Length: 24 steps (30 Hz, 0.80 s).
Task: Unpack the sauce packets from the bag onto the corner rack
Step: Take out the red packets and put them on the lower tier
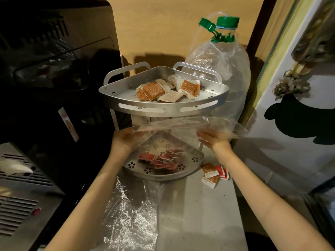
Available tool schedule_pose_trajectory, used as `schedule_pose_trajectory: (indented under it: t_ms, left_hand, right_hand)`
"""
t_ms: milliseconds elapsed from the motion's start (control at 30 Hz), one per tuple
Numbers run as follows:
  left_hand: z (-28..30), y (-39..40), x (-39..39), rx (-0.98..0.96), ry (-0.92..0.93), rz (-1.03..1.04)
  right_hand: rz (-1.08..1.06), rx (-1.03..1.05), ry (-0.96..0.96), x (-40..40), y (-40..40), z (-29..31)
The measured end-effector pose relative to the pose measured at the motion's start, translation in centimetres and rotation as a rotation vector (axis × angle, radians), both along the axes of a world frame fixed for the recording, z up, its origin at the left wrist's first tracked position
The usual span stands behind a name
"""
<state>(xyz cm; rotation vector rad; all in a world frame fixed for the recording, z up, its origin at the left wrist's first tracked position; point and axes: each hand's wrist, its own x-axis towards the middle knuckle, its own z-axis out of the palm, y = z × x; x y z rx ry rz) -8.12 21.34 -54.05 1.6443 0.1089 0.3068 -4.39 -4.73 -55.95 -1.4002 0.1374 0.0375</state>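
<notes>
Head view: the left hand (126, 137) grips one end of a clear, crinkled plastic bag (183, 126), fingers closed on the film, and the right hand (211, 139) pinches the other end. Both are blurred, so exactly how the right fingers close on the film is hard to tell, though they seem to hold it. The bag is stretched flat between the hands, its long axis running left to right, directly above the lower perforated shelf (194, 159) of the silver metal two-tier corner rack (163, 107) and just under the front rim of the upper shelf.

Below the bag, a heap of red sauce packets (161, 160) lies toward the front of the lower shelf. Orange-and-white sauce packets (163, 90) sit in the middle of the upper shelf. The bag looks empty, so the emptying seems done or nearly so.

A few stray orange and red packets (213, 173) lie on the steel countertop (199, 205) just beside the rack's right front edge. They are below and nearer the right hand, which is the natural one to gather them. A second sheet of crumpled clear plastic (130, 214) lies on the countertop's near left side, and a large clear bottle with a green cap (223, 57) stands behind the rack.
</notes>
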Motion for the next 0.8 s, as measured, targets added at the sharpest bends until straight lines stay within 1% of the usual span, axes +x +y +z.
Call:
schedule_pose_trajectory:
  t_ms: [33, 100, 133, 200, 300, 433, 533, 733, 800]
  left_hand:
    - [0.5, -0.1, -0.6, 0.011, -0.047, -0.006]
    - [0.9, -0.1, -1.4, 0.052, -0.128, -0.051]
    - [1.0, 0.1, -1.7, 0.055, -0.149, -0.065]
    - [1.5, 0.7, -2.1, 0.054, -0.170, -0.069]
    - [2.4, 1.0, -2.5, 0.075, -0.187, -0.076]
    - [4.1, 0.7, -3.4, 0.017, -0.219, -0.138]
    - [4.6, 0.9, -3.7, -0.010, -0.211, -0.195]
    - [4.1, -1.4, -5.2, -0.039, -0.101, -0.298]
    - [3.6, -2.5, -5.4, -0.018, -0.089, -0.337]
  right_hand:
    - [-0.014, -0.023, 0.003, -0.2, -0.2, 0.5]
    - [-0.040, -0.155, -0.017, -0.7, -0.5, 1.3]
    - [-0.038, -0.224, -0.044, -0.9, -0.7, 1.6]
    - [-0.019, -0.266, -0.077, -1.4, -1.0, 2.3]
    - [0.007, -0.253, -0.136, -2.6, -1.4, 3.6]
    - [0.017, -0.269, -0.209, -4.0, -2.9, 4.7]
    - [0.035, -0.267, -0.194, -5.2, -4.1, 5.1]
    - [0.033, -0.121, -0.100, -7.9, -6.8, 4.6]
    - [0.021, -0.073, -0.061, -9.0, -7.9, 4.2]
